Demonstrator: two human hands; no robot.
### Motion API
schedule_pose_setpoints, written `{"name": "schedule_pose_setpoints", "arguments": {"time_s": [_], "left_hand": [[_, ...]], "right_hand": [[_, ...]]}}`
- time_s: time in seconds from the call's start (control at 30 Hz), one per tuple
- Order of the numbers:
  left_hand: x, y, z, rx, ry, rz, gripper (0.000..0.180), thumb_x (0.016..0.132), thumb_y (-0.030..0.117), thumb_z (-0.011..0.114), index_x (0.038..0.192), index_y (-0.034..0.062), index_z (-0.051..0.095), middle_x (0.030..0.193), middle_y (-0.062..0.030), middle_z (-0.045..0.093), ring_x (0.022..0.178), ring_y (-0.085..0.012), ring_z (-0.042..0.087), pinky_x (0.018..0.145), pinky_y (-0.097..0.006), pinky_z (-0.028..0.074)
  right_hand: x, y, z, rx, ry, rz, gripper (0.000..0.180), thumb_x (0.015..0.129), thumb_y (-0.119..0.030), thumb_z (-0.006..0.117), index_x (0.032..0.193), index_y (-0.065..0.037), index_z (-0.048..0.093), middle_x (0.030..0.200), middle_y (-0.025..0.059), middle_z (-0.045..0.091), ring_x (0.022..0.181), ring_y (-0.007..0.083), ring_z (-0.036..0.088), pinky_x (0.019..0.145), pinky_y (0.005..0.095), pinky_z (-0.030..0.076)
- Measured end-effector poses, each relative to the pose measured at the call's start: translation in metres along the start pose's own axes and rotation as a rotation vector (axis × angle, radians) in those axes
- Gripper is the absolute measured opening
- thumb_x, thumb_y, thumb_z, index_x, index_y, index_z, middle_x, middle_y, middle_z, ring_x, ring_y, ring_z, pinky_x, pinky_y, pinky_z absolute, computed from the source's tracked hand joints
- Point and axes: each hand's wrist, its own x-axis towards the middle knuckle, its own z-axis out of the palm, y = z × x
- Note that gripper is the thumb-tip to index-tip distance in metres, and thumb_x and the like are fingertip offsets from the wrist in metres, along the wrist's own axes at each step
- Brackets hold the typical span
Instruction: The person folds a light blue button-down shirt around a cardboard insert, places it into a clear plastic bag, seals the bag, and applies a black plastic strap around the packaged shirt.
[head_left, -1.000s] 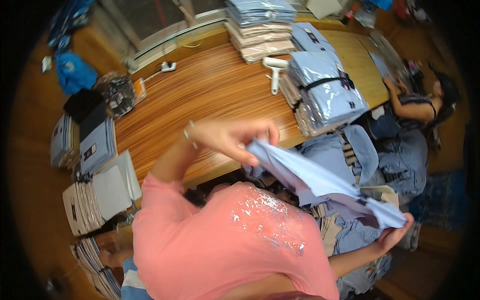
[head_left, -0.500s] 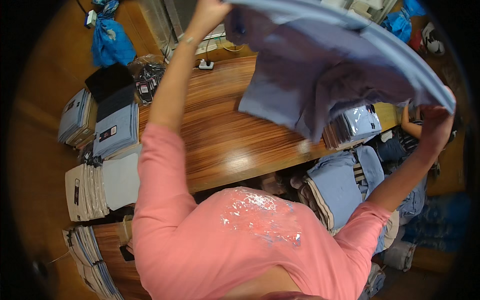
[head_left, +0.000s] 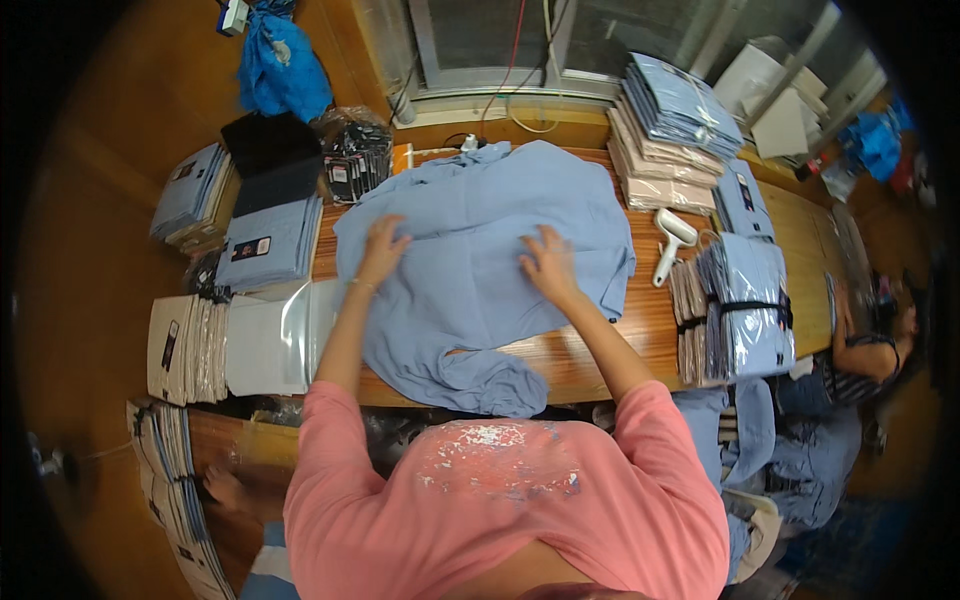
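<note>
Both arms reach forward, bare from the pink short sleeves. The left hand (head_left: pixel 383 246) lies palm down with fingers spread, a bracelet at its wrist. The right hand (head_left: pixel 548 264) is likewise flat, fingers splayed, level with the left.

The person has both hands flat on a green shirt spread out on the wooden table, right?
Not quite: the shirt is light blue, not green, as the head view shows. The rest holds: the left hand and the right hand both lie flat on it, and it is spread out on the wooden table.
</note>
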Motion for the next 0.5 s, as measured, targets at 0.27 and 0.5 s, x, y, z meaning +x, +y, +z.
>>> {"name": "schedule_pose_setpoints", "arguments": {"time_s": [0.27,0.5], "left_hand": [[0.006,0.049,0.035,0.304,-0.236,-0.118,0.036,0.083,0.023,0.058,0.116,0.0088,0.053,0.123,-0.0136,0.049,0.115,-0.0336,0.044,0.098,-0.042,0.033],[0.201,0.036,0.096,0.128,0.13,0.111,0.038,0.073,0.005,0.063,0.11,0.0081,0.055,0.112,-0.01,0.056,0.11,-0.029,0.048,0.091,-0.041,0.039]], "right_hand": [[-0.089,0.07,0.009,-0.162,-0.048,0.171,0.047,0.085,-0.035,0.053,0.129,-0.018,0.047,0.137,0.0171,0.036,0.129,0.0348,0.029,0.098,0.0644,0.02],[-0.027,0.12,0.012,-0.06,0.126,0.232,0.045,0.083,-0.027,0.057,0.123,-0.009,0.05,0.13,0.0176,0.042,0.128,0.0331,0.032,0.102,0.0569,0.02]]}}
